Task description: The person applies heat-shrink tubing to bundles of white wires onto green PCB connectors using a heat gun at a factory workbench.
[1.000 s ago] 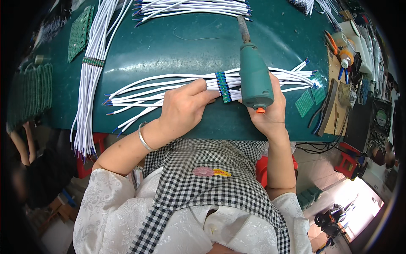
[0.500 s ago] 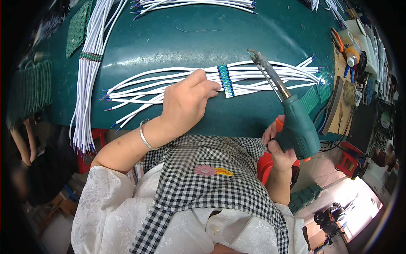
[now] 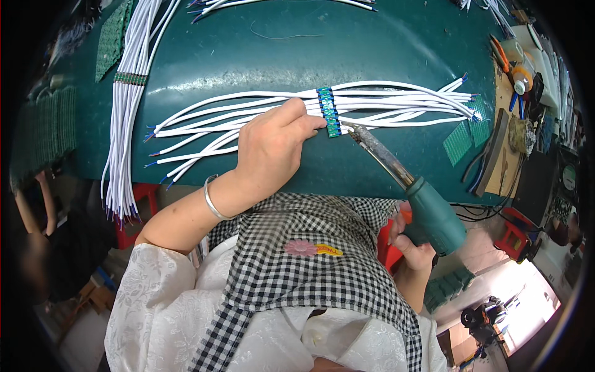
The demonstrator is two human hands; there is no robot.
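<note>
A narrow strip of small green circuit boards (image 3: 328,111) lies on the green table, with several white cables (image 3: 396,101) running out from both its sides. My left hand (image 3: 271,142) is closed in a pinch on a white cable at the strip's left edge; its fingers partly hide the cable. A dark green soldering gun (image 3: 437,217) is gripped by its handle in my right hand (image 3: 412,249). Its metal tip is close to the strip's lower right end, by a short cable there; whether it touches is hard to tell.
A bundle of white cables (image 3: 130,118) hangs over the table's left edge. More cables lie at the far edge. Green perforated boards (image 3: 458,142) sit at the right, near orange-handled pliers (image 3: 499,54) and a bottle (image 3: 522,80). At far left another person's arms show.
The soldering gun has swung down and left, bringing its tip from above the cables to the strip's lower right end. My left hand stays nearly in place.
</note>
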